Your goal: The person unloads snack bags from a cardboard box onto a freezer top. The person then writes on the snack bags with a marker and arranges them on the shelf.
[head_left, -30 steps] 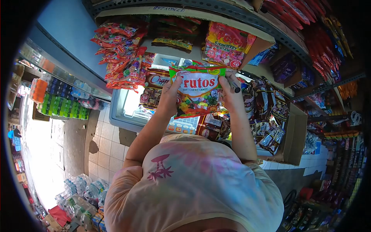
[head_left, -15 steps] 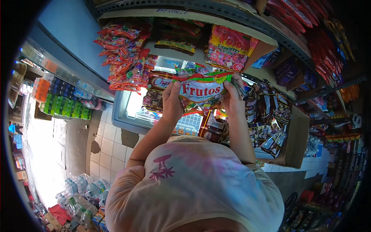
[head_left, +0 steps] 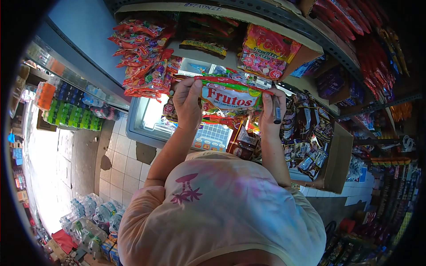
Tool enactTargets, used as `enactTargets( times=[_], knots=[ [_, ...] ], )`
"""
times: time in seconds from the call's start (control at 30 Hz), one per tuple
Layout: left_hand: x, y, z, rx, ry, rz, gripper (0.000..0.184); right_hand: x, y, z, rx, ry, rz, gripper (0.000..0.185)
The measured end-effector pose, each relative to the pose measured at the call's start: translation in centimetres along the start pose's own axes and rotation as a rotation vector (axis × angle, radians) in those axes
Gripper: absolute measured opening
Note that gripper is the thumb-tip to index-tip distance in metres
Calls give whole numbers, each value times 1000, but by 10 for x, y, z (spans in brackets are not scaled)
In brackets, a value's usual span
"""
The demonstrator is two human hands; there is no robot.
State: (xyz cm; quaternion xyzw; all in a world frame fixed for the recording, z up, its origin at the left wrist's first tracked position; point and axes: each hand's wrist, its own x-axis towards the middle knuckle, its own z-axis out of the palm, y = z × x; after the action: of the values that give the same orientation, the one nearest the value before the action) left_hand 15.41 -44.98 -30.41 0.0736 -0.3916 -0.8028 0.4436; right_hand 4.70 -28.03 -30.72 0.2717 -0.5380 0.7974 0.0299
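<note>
A green, white and red Frutos candy bag (head_left: 228, 98) is stretched between my hands, its printed front towards me. My left hand (head_left: 188, 103) is closed on the bag's left upper corner, thumb on top. At the right upper corner my right hand (head_left: 272, 107) pinches the bag and also holds a dark marker (head_left: 277, 113) that points down. Brown candy bags (head_left: 243, 142) lie below and behind the Frutos bag, partly hidden by it. Above hangs a pink and yellow Potchi bag (head_left: 267, 52) at the shelf.
Red candy packs (head_left: 148, 60) hang at the upper left. A cardboard box (head_left: 341, 156) with dark candy bags stands at the right, over a freezer (head_left: 141, 128). Bottled water packs (head_left: 91, 216) sit on the floor at lower left. Metal shelves run overhead.
My left hand has moved left and up along the bag's top edge. The bag's top is now pulled wide and its lower part is folded back, so less of its front shows.
</note>
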Motion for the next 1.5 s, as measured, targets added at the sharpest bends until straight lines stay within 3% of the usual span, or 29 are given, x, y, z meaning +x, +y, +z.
enactTargets(
  times=[0.03, 0.1, 0.17, 0.3, 0.37, 0.43, 0.47, 0.5, 0.53, 0.57, 0.63, 0.67, 0.7, 0.77, 0.8, 0.9, 0.93, 0.97, 1.03, 1.07, 1.17, 1.3, 1.37, 1.5],
  knots=[
    [3, 0, -4, 80, -23, 23, 8, 2, 1, 0, 1, 1, 1, 14],
    [6, -4, -9, 165, -47, 38, 10, 3, 1, 1, -339, -21, -147, 13],
    [6, -9, -9, 260, 4, 27, 11, 5, -4, 8, -392, -4, -164, 12],
    [16, -31, -26, 298, 29, -59, 11, 23, 11, 7, -430, -86, -109, 13],
    [15, -42, -36, 348, 30, -15, 13, 29, 23, 3, -613, -153, 134, 13],
    [9, -44, -37, 697, -24, 205, 15, 32, 33, -7, -703, -197, 86, 13],
    [-1, -37, -33, 877, -123, 183, 22, 30, 31, -9, -786, -178, 114, 12],
    [-7, -36, -24, 859, -236, 225, 26, 30, 32, -11, -870, -162, 144, 12],
    [-8, -35, -20, 1026, -360, 404, 26, 31, 37, -12, -743, -120, -36, 17],
    [-10, -34, -15, 1187, -487, 585, 26, 30, 41, -14, -744, -129, -32, 17],
    [-25, -23, 6, 1331, -485, 699, 25, 31, 39, -14, -369, 10, -229, 23],
    [-30, -21, 17, 1463, -494, 819, 24, 24, 21, -9, -173, -33, -199, 33],
    [-31, -28, 16, 1459, -497, 818, 24, 16, 16, -7, -177, -30, -199, 33],
    [-31, -48, 8, 1443, -928, 776, 25, 5, 11, -4, -35, -41, -87, 38],
    [-31, -57, 7, 1550, -957, 717, 31, 1, 12, -2, -2, -33, -51, 43],
    [-10, -66, 3, 1634, -851, 619, 38, 0, 22, -8, 207, -61, 59, 44],
    [1, -71, -3, 1646, -886, 575, 53, 0, 24, -6, 245, -8, 105, 43],
    [11, -70, -2, 1644, -893, 573, 53, 3, 28, -5, 243, -2, 106, 43],
    [24, -68, -1, 1643, -859, 378, 67, 7, 33, 0, 339, 103, 247, 39],
    [28, -69, 0, 1724, -889, 325, 83, 10, 28, 7, 379, 112, 258, 28],
    [26, -65, 3, 1778, -864, 267, 89, 13, 42, 21, 469, 150, 285, 18],
    [28, -69, -10, 1746, -864, 257, 91, 6, 75, 20, 383, 142, 375, 18],
    [31, -70, -18, 1620, -881, 244, 88, 7, 74, 21, 365, 143, 372, 18],
    [32, -74, -27, 1674, -867, 284, 87, 5, 80, 14, 248, 95, 315, 19]
  ],
)
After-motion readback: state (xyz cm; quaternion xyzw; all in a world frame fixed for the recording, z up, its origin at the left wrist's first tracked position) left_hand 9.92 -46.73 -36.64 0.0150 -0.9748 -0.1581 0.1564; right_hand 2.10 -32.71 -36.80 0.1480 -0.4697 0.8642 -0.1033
